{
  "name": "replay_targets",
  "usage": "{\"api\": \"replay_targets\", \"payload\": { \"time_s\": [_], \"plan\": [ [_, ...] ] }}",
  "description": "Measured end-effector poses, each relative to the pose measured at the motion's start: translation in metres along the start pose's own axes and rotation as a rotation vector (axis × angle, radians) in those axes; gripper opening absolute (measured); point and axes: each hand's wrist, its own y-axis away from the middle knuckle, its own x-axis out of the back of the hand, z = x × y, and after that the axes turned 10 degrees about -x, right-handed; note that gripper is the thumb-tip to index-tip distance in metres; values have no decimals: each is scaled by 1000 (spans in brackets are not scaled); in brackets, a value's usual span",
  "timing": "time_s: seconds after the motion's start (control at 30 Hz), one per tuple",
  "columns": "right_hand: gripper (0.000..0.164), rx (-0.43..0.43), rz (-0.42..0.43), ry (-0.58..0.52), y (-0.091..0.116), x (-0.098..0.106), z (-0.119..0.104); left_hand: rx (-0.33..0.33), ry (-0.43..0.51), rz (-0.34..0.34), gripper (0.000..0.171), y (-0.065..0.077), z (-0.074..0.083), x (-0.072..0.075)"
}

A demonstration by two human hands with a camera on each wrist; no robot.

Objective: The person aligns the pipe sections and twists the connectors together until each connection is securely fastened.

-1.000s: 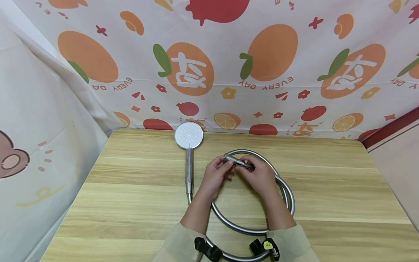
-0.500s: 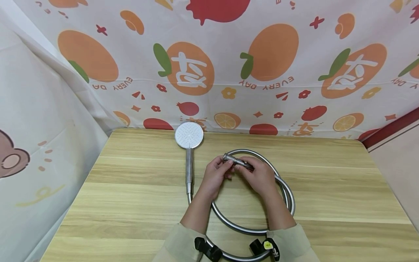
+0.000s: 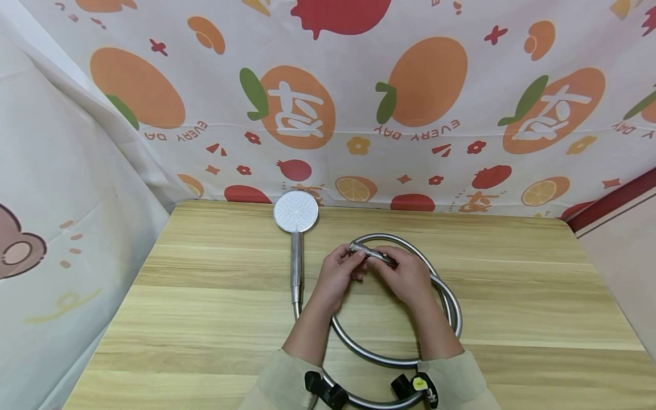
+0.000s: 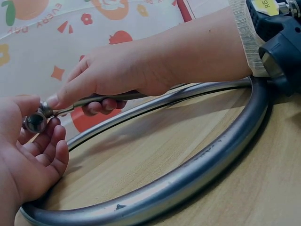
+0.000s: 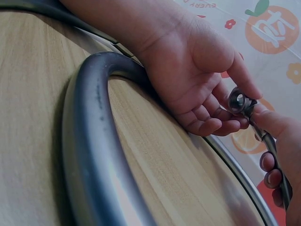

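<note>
My left hand (image 3: pixel 335 276) pinches the metal nut (image 5: pixel 236 100) at the free end of a silver shower hose (image 3: pixel 380 360) between thumb and fingers. Inside the nut's open mouth, screw threads show in the right wrist view. Just behind the nut my right hand (image 3: pixel 408 276) grips the hose, fingers curled under it and thumb along the top. Both hands meet above the far part of the coiled hose. To their left lies a shower head (image 3: pixel 295 212), white spray face up, its silver handle (image 3: pixel 296 262) joined to the hose's other end.
Hose loops lie on the wooden table (image 3: pixel 205 319) around and beneath the forearms. Behind the table's far edge hangs a fruit-printed cloth (image 3: pixel 353 102); another pale cloth (image 3: pixel 77 188) hangs at the left. Black devices (image 3: pixel 326 390) are strapped at both cuffs.
</note>
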Motion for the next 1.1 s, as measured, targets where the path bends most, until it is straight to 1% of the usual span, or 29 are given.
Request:
{"api": "replay_targets", "payload": {
  "time_s": [0.3, 0.53, 0.77, 0.83, 1.03, 1.1],
  "plan": [
    [26, 7, 16, -10, 1, 0, 0, 0, -9, -8, 23, 0, 0, 0],
    [26, 2, -3, -7, 1, 0, 0, 0, -22, -7, 26, 0, 1, -1],
    [26, -12, -10, -4, 1, 1, 0, -6, -42, -8, 41, 0, 1, 0],
    [26, -20, -10, -3, 1, 1, 0, -5, -40, -7, 40, 0, 0, 0],
    [26, -38, -11, -12, 1, 1, 0, -4, -43, -3, 30, 0, 0, 0],
    [26, -40, -12, -14, 1, 1, 0, -2, -44, -4, 31, 0, 0, 0]
  ]
}}
